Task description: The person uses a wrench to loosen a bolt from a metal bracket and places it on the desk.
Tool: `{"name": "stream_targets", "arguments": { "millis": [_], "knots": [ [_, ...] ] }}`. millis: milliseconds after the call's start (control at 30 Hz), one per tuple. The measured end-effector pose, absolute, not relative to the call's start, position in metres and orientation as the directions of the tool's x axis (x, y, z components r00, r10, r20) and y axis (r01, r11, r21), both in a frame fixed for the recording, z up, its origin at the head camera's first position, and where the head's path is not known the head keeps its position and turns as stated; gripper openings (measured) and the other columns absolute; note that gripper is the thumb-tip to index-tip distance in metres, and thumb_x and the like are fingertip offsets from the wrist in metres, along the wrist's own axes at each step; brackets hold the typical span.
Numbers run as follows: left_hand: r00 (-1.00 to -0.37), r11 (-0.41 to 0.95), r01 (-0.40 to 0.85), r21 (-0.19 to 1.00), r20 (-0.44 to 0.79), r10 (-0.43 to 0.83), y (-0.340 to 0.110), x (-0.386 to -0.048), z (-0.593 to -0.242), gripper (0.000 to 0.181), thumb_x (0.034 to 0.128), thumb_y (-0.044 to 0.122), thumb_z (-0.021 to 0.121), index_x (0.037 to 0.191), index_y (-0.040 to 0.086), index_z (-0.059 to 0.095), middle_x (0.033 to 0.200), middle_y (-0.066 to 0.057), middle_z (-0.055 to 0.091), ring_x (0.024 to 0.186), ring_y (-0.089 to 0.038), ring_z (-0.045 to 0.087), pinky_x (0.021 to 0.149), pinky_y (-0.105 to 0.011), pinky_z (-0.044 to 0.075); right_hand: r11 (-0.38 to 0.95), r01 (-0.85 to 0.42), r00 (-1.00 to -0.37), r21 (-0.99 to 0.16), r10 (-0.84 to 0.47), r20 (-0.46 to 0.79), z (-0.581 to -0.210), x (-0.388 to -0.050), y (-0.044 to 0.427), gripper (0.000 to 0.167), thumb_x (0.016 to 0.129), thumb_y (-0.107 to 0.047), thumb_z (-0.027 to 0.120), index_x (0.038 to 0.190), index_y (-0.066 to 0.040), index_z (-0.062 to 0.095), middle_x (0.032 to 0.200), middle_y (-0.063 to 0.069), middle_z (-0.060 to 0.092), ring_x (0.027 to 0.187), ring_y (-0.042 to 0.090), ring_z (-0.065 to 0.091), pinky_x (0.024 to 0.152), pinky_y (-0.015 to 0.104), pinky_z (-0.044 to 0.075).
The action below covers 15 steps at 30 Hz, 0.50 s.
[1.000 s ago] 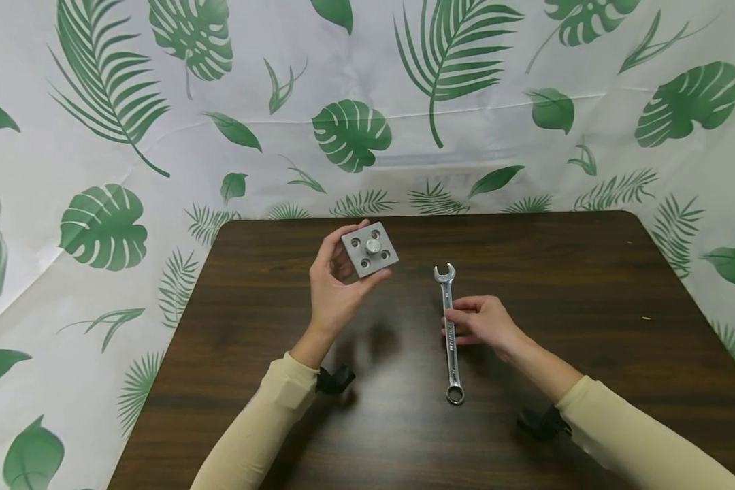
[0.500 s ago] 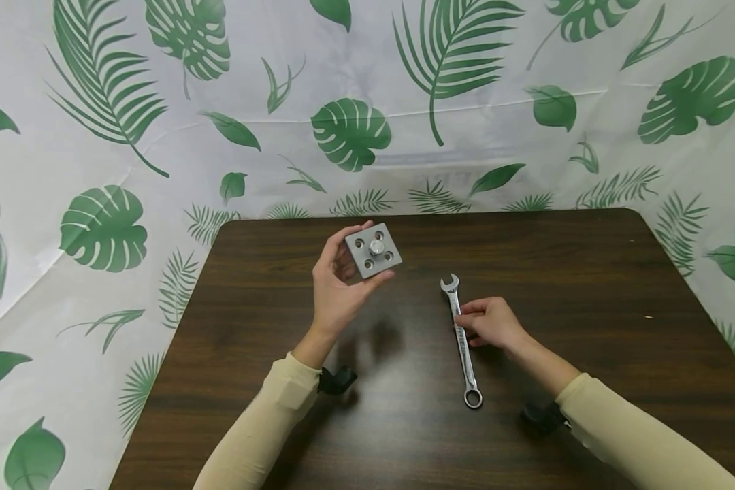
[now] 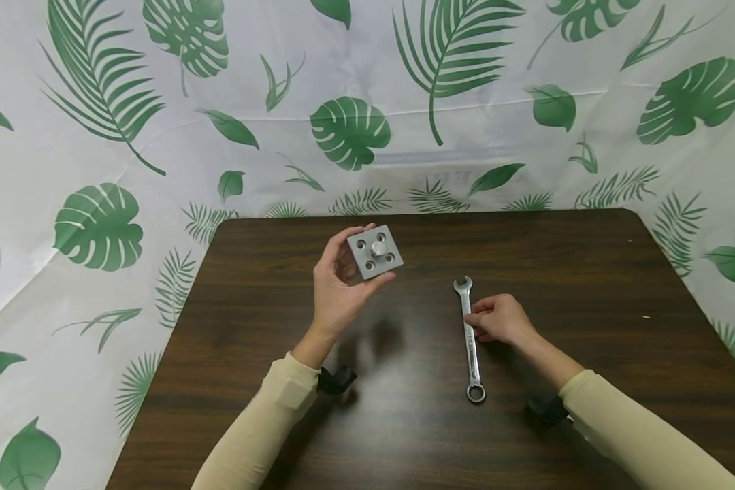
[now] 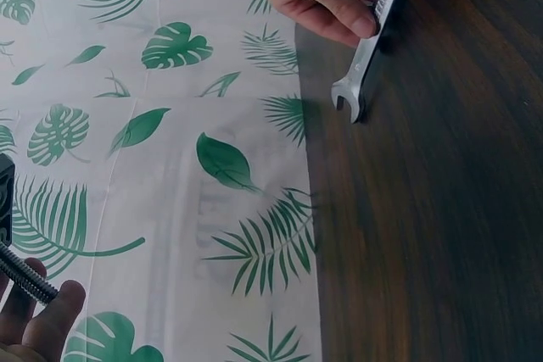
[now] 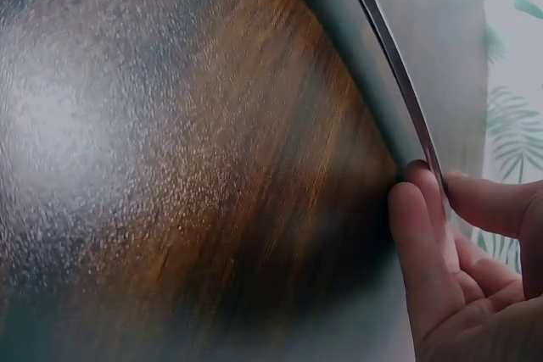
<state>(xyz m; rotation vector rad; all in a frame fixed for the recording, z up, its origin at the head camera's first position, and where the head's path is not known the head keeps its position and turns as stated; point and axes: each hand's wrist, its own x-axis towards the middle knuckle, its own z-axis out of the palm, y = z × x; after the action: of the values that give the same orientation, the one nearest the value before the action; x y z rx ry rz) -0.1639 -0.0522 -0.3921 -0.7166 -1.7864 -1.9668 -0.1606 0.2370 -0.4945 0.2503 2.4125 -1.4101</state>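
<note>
Fingers (image 5: 416,235) of the right hand (image 3: 503,320) pinch the wrench (image 3: 471,350) on its shank, digits on either side of the metal, nearer the forked end than the ring end. Low over the bench (image 3: 269,306), the wrench points its forked end toward the leafy sheet (image 3: 404,156); I cannot tell whether any of it touches the wood.

Left of the wrench, and a little beyond its forked end, the left hand (image 3: 339,292) grips a square grey block (image 3: 366,254) by its edges, raised off the bench, with the thumb along the lower edge. A round bolt head (image 3: 378,249) stands in the middle of the face among four holes. On the left wrist view a threaded shank (image 4: 32,277) shows beside the fingers, probably belonging to that bolt.

As for handling, the wrench looks like polished steel: stiff, fairly heavy for its slimness, hardly fragile, and apt to slide or twist in a light pinch. Mid-shank should balance best. The block seems dense and rigid, and opposite edges are the sensible hold, leaving its face uncovered.

Lettering runs along the wrench's shank, too small and blurred to read. I can make out no writing or brand on the block.
</note>
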Motion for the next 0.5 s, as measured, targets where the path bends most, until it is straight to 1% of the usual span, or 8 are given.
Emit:
{"name": "stream_targets", "arguments": {
  "millis": [100,300,500],
  "knots": [
    [-0.795,-0.112,0.597,0.794,0.605,0.054,-0.0529,-0.164,-0.3923,0.072,0.064,-0.021,0.081,0.128,-0.01,0.05,0.13,-0.028,0.058,0.103,-0.032,0.063,0.075,-0.026,0.055,0.516,0.311,-0.931,-0.798,-0.003,-0.365,-0.4947,-0.1614,0.2379,0.031,0.087,-0.009,0.073,0.11,0.011,0.066,0.081,0.012,0.073,0.064,0.017,0.068,0.058,0.032,0.057],
    [-0.782,-0.131,0.608,0.783,0.619,0.069,-0.051,-0.1668,-0.3946,0.073,0.0632,-0.021,0.081,0.128,-0.011,0.05,0.13,-0.026,0.059,0.104,-0.031,0.063,0.075,-0.025,0.054,0.549,0.298,-0.938,-0.781,0.016,-0.347,-0.4943,-0.1605,0.2414,0.03,0.085,-0.01,0.074,0.107,0.01,0.068,0.079,0.011,0.073,0.063,0.018,0.069,0.057,0.032,0.057],
    [-0.779,-0.118,0.615,0.779,0.624,0.062,-0.0526,-0.1664,-0.3941,0.073,0.0635,-0.02,0.082,0.128,-0.012,0.049,0.129,-0.028,0.058,0.102,-0.026,0.064,0.074,-0.024,0.054,0.644,0.245,-0.945,-0.725,-0.01,-0.328,-0.4926,-0.164,0.2407,0.028,0.086,-0.014,0.075,0.104,0.005,0.069,0.075,0.007,0.072,0.063,0.017,0.069,0.056,0.03,0.056]
  ]
}}
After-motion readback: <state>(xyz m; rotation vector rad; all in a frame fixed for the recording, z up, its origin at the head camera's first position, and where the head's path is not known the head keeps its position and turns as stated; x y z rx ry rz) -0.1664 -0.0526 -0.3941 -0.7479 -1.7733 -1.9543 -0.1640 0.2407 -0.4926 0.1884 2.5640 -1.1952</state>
